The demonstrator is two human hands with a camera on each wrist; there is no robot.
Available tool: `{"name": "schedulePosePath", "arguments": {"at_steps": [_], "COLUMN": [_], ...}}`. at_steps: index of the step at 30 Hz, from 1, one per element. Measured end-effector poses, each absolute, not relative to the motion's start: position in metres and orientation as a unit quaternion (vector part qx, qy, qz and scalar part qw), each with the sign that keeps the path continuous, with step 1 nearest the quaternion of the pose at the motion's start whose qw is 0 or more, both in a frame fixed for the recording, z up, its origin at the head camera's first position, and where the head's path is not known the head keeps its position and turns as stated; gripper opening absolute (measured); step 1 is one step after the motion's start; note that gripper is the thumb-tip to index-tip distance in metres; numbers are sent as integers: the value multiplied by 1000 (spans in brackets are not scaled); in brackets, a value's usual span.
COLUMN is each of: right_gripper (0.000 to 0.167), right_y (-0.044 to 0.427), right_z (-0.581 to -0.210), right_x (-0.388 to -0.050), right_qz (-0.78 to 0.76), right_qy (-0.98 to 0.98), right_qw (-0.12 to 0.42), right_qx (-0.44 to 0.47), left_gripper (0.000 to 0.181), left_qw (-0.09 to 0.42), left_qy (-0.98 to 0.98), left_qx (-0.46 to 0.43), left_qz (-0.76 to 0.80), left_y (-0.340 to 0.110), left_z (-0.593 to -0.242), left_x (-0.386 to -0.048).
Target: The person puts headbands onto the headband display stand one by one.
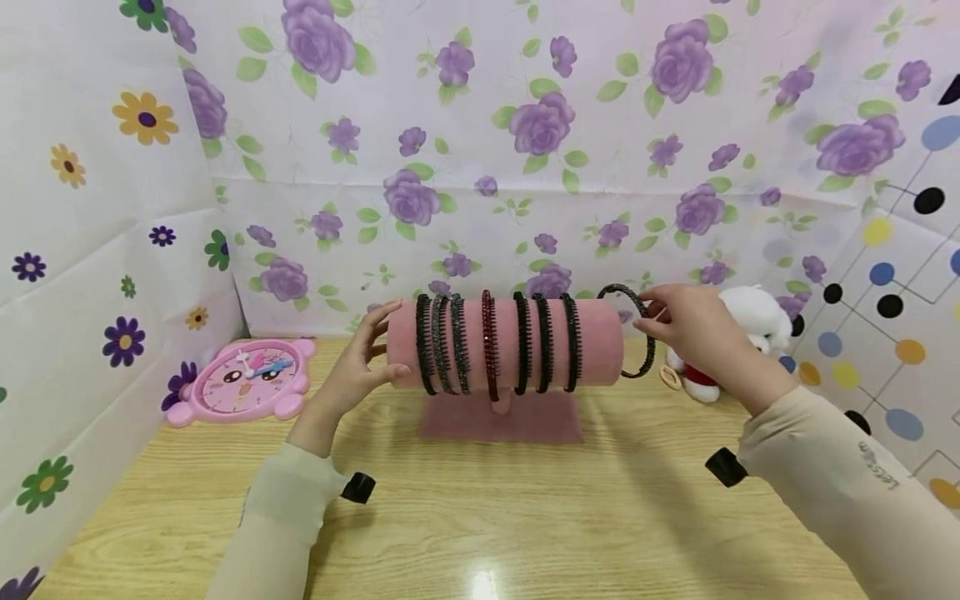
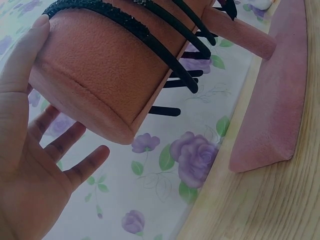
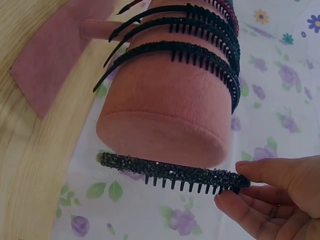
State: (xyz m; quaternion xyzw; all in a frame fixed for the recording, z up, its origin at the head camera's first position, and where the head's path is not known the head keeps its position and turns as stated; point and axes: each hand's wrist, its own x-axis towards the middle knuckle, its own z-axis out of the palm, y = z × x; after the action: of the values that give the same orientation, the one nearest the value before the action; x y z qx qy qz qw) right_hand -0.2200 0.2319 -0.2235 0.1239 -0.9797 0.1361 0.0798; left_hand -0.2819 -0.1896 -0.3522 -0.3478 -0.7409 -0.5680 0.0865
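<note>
A pink padded headband stand (image 1: 547,342) lies crosswise on its post and flat base. Several dark toothed headbands (image 1: 572,343) and one red headband (image 1: 490,346) sit around the roll. At its left end my left hand (image 1: 358,358) touches the roll with thumb and fingers spread; the left wrist view shows the thumb (image 2: 37,42) at the edge. Beyond the right end, my right hand (image 1: 693,325) pinches a black sparkly headband (image 3: 170,171) between thumb and fingers. That headband hangs just off the roll's end face, its teeth showing in the right wrist view.
A pink clock (image 1: 247,379) lies at the left on the wooden table (image 1: 480,500). Behind my right hand is a white plush toy (image 1: 753,317), partly hidden. Flower-printed sheets (image 1: 480,167) stand behind and at the sides.
</note>
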Motion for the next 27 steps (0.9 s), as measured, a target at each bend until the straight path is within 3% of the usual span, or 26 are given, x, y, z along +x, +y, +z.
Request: {"name": "schedulePosePath", "arguments": {"at_steps": [9, 27], "right_gripper": [37, 37], "right_y": [218, 191], "right_z": [-228, -243], "right_x": [-218, -208], "right_qz": [123, 134], "right_qy": [-972, -975], "right_qw": [131, 136], "right_qx": [153, 113], "left_gripper": [80, 79], "left_qw": [88, 83], "left_qy": [-743, -739], "left_qx": [-346, -348], "left_qz": [-566, -571], "left_y": [-190, -189], "left_z": [-353, -353], "left_x": [-283, -283]}}
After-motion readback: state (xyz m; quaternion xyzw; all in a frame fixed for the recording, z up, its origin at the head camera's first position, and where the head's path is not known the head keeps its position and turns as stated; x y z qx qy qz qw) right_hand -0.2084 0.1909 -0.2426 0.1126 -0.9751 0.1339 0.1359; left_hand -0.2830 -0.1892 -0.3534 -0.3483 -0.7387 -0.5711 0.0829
